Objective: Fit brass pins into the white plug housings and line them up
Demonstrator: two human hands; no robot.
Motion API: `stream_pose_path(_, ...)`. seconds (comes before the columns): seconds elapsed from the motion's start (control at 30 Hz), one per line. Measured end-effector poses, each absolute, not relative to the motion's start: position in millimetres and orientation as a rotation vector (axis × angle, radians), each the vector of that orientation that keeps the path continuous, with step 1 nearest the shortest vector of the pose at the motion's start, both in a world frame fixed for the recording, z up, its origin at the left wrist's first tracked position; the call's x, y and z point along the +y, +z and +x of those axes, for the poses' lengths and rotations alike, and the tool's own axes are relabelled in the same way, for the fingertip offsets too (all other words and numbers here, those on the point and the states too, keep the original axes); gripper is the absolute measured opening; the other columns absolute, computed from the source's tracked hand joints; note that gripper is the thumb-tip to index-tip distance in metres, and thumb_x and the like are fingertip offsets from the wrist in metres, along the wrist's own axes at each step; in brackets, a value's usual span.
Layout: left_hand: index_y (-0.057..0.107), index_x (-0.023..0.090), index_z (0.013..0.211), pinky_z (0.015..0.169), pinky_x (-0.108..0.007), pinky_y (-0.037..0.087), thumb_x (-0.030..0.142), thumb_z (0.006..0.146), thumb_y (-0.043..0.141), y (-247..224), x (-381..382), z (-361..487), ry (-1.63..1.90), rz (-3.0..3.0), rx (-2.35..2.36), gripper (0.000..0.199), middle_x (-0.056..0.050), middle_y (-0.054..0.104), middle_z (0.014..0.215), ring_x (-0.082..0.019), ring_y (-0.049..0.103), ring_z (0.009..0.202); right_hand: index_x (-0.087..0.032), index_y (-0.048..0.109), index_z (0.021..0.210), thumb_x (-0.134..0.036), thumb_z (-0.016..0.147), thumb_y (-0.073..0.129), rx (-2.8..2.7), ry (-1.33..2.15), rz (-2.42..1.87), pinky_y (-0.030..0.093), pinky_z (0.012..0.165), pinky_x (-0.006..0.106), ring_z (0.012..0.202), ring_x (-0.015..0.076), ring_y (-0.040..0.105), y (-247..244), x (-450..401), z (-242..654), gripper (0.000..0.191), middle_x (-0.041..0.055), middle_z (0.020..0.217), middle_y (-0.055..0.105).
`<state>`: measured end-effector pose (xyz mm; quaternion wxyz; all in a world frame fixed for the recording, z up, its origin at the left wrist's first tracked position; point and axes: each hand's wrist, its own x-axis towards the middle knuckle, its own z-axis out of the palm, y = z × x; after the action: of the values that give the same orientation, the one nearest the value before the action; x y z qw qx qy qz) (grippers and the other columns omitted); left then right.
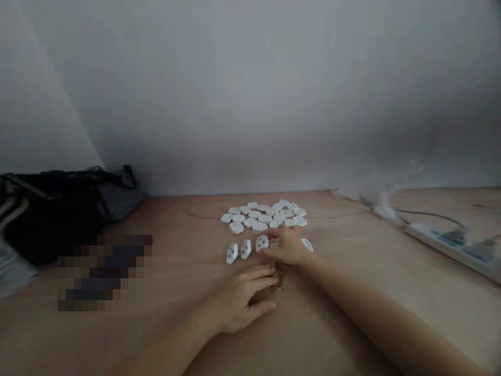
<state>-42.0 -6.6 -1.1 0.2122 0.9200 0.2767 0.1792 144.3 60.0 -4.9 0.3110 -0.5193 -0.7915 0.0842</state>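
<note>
Right hand (286,247): fingers together over a white perforated plastic piece (262,242), grip unclear. Left hand (242,300): fingers slightly apart, resting on the desk (176,235) beside brass bits (279,281).

Plug covers (254,216) on wooden table (164,219)
</note>
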Motion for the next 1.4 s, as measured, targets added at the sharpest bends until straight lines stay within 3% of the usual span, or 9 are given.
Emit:
stream_pose_path(0.13,0.053,0.024,0.124,0.102,-0.042,0.038,0.027,0.081,0.061,-2,-7,-43,0.546,2.531,0.759,0.043,-0.008,0.052,0.132,-0.024,0.047,0.121,-0.027,0.067,0.099,-0.046,0.064,0.07,-2.154,0.213,-1.385,0.03,0.088,0.044,0.089,0.026,0.058,-7,59,139,0.04,0.0031,0.084,0.07)
stream_pose_path(0.27,0.055,0.023,0.122,0.101,-0.041,0.039,0.027,0.08,0.062,-4,-6,-43,0.577,2.538,0.781,0.043,-0.008,0.052,0.131,-0.024,0.048,0.121,-0.024,0.057,0.117,-0.053,0.066,0.067,-2.158,0.197,-1.413,0.032,0.087,0.042,0.096,0.0269,0.057,-3,60,148,0.06,0.0055,0.092,0.07)
stream_pose_path(0.4,0.059,0.022,0.116,0.095,-0.038,0.045,0.023,0.079,0.061,-6,-4,-42,0.715,2.533,0.884,0.037,-0.008,0.061,0.119,-0.023,0.056,0.109,-0.024,0.065,0.104,-0.053,0.078,0.055,-2.193,0.184,-1.432,0.035,0.083,0.037,0.095,0.0247,0.056,0,63,169,0.04,0.0052,0.093,0.068)
stream_pose_path(0.63,0.064,0.021,0.108,0.091,-0.038,0.047,0.023,0.083,0.057,-6,-4,-39,0.725,2.549,0.944,0.027,-0.007,0.064,0.114,-0.022,0.059,0.105,-0.033,0.066,0.105,-0.05,0.063,0.071,-2.327,0.162,-1.402,0.029,0.09,0.045,0.101,0.0291,0.05,-7,57,186,0.045,0.0059,0.108,0.061)
stream_pose_path(0.77,0.065,0.02,0.104,0.084,-0.034,0.05,0.022,0.083,0.057,-5,-2,-40,0.73,2.527,0.961,0.023,-0.005,0.068,0.102,-0.02,0.063,0.092,-0.028,0.069,0.097,-0.051,0.061,0.072,-2.296,0.146,-1.397,0.029,0.09,0.045,0.101,0.0292,0.05,-4,48,187,0.043,0.0063,0.103,0.063)
stream_pose_path(0.93,0.066,0.019,0.104,0.086,-0.036,0.048,0.02,0.08,0.058,-10,6,-42,0.804,2.543,1.043,0.025,-0.008,0.065,0.106,-0.022,0.06,0.097,-0.028,0.067,0.097,-0.05,0.062,0.071,-2.152,0.166,-1.356,0.031,0.086,0.041,0.1,0.0277,0.051,0,23,191,0.041,0.0028,0.098,0.066)
stream_pose_path(1.1,0.072,0.021,0.088,0.079,-0.032,0.05,0.017,0.08,0.059,-14,10,-40,0.814,2.514,1.048,0.015,-0.006,0.067,0.094,-0.019,0.063,0.087,-0.025,0.068,0.089,-0.051,0.059,0.073,-2.211,0.23,-1.302,0.034,0.079,0.037,0.089,0.0248,0.055,-3,-4,185,0.04,0.004,0.088,0.066)
stream_pose_path(1.3,0.07,0.018,0.078,0.075,-0.03,0.049,0.013,0.08,0.059,-14,9,-40,0.802,2.487,1.017,0.012,-0.004,0.065,0.084,-0.018,0.061,0.081,-0.026,0.066,0.095,-0.048,0.06,0.073,-2.252,0.268,-1.253,0.032,0.082,0.04,0.09,0.0248,0.053,-10,-11,176,0.042,0.0039,0.092,0.066)
stream_pose_path(1.4,0.07,0.019,0.086,0.078,-0.031,0.048,0.015,0.08,0.059,-13,9,-42,0.786,2.497,1.0,0.012,-0.004,0.065,0.088,-0.019,0.06,0.085,-0.027,0.064,0.102,-0.053,0.059,0.072,-2.274,0.279,-1.252,0.032,0.082,0.041,0.093,0.026,0.052,-11,-10,178,0.05,0.0047,0.097,0.065)
